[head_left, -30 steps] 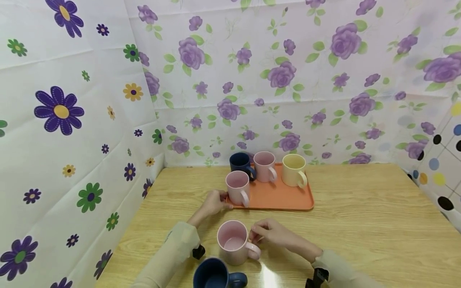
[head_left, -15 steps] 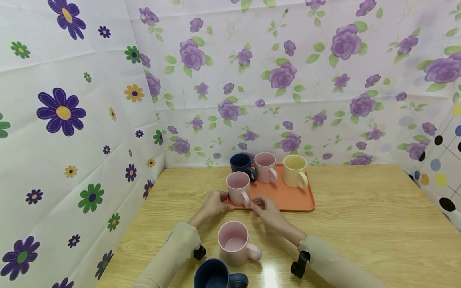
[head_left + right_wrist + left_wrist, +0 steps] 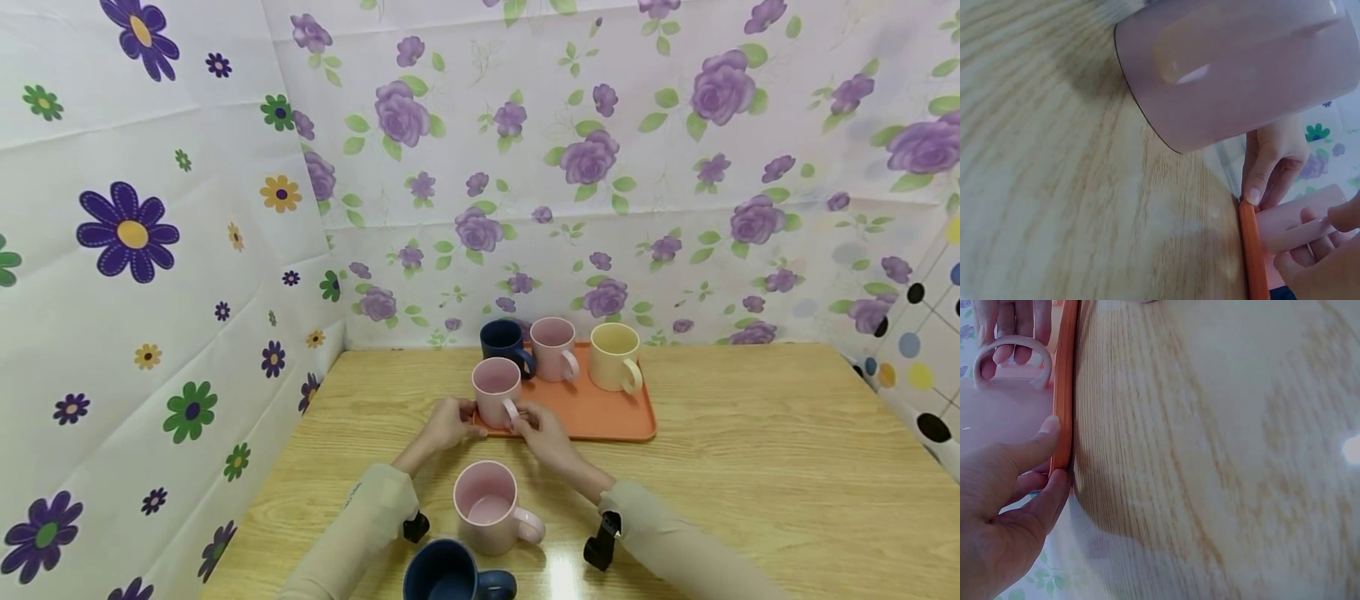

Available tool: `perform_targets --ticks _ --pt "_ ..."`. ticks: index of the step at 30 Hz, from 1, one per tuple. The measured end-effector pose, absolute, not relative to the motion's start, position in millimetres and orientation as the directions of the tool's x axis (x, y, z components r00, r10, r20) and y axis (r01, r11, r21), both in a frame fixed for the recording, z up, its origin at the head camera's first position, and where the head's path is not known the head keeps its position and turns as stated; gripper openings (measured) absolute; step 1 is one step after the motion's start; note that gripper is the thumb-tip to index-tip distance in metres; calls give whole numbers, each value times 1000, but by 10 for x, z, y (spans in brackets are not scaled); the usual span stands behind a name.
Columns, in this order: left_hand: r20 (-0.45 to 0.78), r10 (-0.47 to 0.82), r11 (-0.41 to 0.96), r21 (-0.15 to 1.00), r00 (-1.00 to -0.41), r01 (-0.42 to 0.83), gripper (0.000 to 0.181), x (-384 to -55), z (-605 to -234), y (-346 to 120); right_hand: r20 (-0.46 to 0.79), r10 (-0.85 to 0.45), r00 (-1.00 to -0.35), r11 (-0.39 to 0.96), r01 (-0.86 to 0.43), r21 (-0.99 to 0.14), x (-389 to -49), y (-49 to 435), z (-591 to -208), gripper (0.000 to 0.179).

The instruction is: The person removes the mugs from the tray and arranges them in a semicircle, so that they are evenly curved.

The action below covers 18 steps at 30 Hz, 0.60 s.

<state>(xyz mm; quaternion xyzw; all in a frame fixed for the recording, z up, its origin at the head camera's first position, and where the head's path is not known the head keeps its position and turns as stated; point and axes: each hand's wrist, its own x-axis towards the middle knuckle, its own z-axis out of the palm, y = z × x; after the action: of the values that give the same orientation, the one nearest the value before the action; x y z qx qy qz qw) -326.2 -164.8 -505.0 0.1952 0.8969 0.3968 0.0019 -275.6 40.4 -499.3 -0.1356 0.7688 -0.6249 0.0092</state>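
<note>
In the head view a pink mug (image 3: 494,402) stands upright at the front left of an orange tray (image 3: 592,419). My left hand (image 3: 447,425) grips the tray's front left corner, thumb and fingers on the rim (image 3: 1065,381) in the left wrist view. My right hand (image 3: 547,437) pinches that mug's handle (image 3: 1015,339), its thumb on one side and fingers behind the loop. Closer to me on the table, between my forearms, sits a second, larger-looking pink mug (image 3: 487,525); its wall fills the top of the right wrist view.
Along the tray's back stand a navy mug (image 3: 501,336), another pink mug (image 3: 552,350) and a yellow mug (image 3: 611,358). A blue mug (image 3: 444,573) is at the bottom edge of the head view. Flowered cloth (image 3: 660,208) hangs behind the wooden table (image 3: 750,467).
My right hand has moved forward from beside the near pink mug to the handle of the pink mug on the tray and taken hold of it. My left hand stays at the tray corner.
</note>
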Motion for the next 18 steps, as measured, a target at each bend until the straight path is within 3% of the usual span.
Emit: perform_targets --ticks 8,18 --pt "149 338 601 725 -929 335 34 -3256 -5045 -1643 149 -185 -971 134 -175 -975 -2832 373 -5032 20" --pt "164 341 623 698 -926 353 24 -3256 -5031 -1642 147 -104 -984 67 -155 -986 -2825 363 -5067 14"
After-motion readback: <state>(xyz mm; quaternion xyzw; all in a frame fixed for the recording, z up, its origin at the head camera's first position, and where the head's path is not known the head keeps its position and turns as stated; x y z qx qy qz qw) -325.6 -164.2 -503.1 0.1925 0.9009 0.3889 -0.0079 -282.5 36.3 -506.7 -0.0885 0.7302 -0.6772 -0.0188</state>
